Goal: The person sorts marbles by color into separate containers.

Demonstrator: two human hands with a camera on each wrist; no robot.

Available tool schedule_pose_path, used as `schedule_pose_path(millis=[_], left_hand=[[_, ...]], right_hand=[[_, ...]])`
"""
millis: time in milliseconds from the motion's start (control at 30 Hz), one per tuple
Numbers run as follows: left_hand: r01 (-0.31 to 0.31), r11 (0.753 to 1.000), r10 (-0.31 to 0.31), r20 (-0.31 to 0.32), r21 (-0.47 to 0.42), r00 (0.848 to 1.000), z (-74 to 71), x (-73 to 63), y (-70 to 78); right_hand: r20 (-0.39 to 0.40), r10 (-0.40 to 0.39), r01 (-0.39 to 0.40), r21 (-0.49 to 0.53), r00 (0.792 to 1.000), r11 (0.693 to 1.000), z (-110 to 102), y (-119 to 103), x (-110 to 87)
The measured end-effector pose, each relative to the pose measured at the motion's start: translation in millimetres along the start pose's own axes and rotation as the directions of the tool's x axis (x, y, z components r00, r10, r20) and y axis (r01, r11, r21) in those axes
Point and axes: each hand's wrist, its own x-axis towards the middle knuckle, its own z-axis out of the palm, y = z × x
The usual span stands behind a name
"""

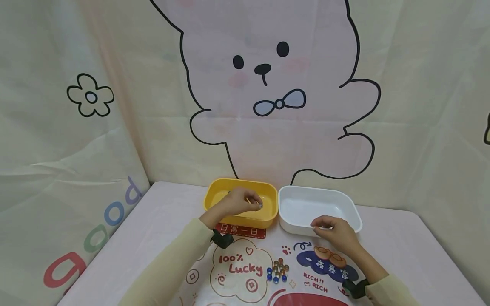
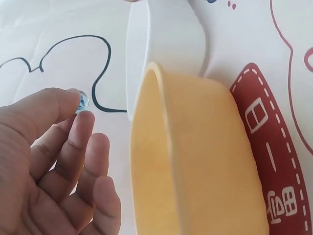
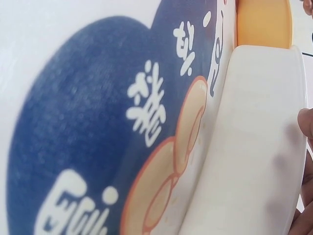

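My left hand (image 1: 239, 201) is over the yellow tub (image 1: 269, 214). It pinches a clear marble with blue in it (image 2: 83, 102) between thumb and fingertip, above the tub's rim; the other fingers are loosely bent. My right hand (image 1: 338, 233) holds the near rim of the white tub (image 1: 354, 212), and dark finger shadows show through the wall in the right wrist view. Only part of that hand's fingers (image 3: 306, 122) appears there. The two tubs stand side by side, yellow on the left.
Several loose marbles (image 1: 279, 270), blue and amber, lie in a cluster on the printed tablecloth (image 1: 172, 233) in front of the tubs. Close behind the tubs hangs a cloth backdrop (image 1: 264, 144) with a bear drawing. Another cloth wall (image 1: 69, 170) borders the table's left side.
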Motion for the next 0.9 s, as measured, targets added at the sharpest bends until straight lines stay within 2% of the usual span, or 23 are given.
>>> schedule_pose_path(millis=[467, 767, 900], left_hand=[[0.099, 0.987, -0.103, -0.027, -0.127, 0.994, -4.9, 16.8, -38.2], [0.191, 0.971, -0.201, -0.053, -0.145, 0.978, -5.4, 22.8, -48.0], [0.211, 0.966, -0.221, -0.061, -0.148, 0.973, -3.6, 25.8, -55.5]], right_hand=[[-0.005, -0.005, 0.005, 0.004, 1.000, 1.000, 0, 0, -0.2], [-0.010, -0.007, 0.007, 0.006, 1.000, 1.000, 0, 0, 0.3], [-0.012, -0.006, 0.006, 0.006, 1.000, 1.000, 1, 0, 0.7]])
